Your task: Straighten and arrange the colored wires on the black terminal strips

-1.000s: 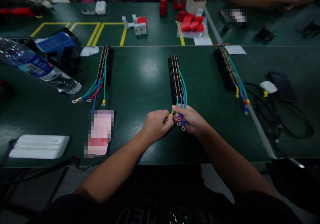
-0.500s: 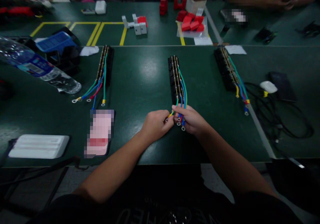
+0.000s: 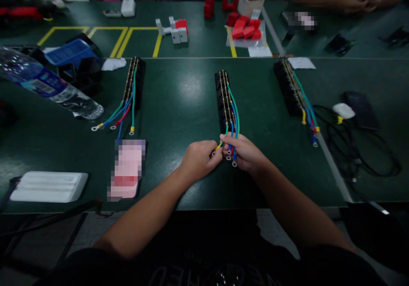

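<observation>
In front of me lies a black terminal strip (image 3: 223, 96) with brass-coloured rails, and coloured wires run from its near end. My left hand (image 3: 202, 157) pinches the green wire with a yellow sleeve (image 3: 219, 147); its ring lug pokes out at the fingers. My right hand (image 3: 244, 152) closes around the bundle of blue, red and green wires (image 3: 233, 152), whose ring lugs hang below its fingers. Its thumb touches the green wire near my left fingertips. Similar wired strips lie at the left (image 3: 133, 81) and at the right (image 3: 290, 88).
A pixelated phone (image 3: 127, 169) and a white power bank (image 3: 49, 187) lie at front left, a water bottle (image 3: 53, 84) behind them. Red blocks (image 3: 247, 26) and grey pieces (image 3: 179, 35) sit at the back. Black cables (image 3: 367, 162) coil at right. Another person's hands (image 3: 362, 1) rest far right.
My hands and the wires look almost the same as before. At the far right, the other person's fingers have shifted slightly.
</observation>
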The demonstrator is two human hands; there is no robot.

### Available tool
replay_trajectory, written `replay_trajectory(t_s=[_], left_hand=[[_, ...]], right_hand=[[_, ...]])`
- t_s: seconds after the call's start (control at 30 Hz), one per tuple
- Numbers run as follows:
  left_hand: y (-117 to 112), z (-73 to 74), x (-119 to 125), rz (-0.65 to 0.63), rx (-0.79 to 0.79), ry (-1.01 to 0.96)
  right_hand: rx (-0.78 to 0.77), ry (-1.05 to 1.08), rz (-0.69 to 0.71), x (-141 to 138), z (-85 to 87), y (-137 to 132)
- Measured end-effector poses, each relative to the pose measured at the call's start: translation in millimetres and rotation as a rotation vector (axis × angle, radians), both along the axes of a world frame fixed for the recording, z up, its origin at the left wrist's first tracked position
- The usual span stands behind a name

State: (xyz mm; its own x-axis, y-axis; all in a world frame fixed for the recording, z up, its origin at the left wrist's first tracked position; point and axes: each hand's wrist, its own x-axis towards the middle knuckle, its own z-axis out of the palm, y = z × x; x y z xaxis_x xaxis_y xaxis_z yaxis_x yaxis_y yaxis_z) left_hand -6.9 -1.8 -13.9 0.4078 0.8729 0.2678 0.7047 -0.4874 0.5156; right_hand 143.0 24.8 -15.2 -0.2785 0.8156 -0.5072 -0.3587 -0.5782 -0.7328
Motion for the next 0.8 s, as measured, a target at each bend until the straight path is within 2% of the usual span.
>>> replay_trajectory(t_s=[0.8], left_hand=[[-0.5,0.0,-0.1,-0.009,-0.019,0.001]], right_hand=[[0.003,0.012,-0.013,0.4,0.2,-0.4]])
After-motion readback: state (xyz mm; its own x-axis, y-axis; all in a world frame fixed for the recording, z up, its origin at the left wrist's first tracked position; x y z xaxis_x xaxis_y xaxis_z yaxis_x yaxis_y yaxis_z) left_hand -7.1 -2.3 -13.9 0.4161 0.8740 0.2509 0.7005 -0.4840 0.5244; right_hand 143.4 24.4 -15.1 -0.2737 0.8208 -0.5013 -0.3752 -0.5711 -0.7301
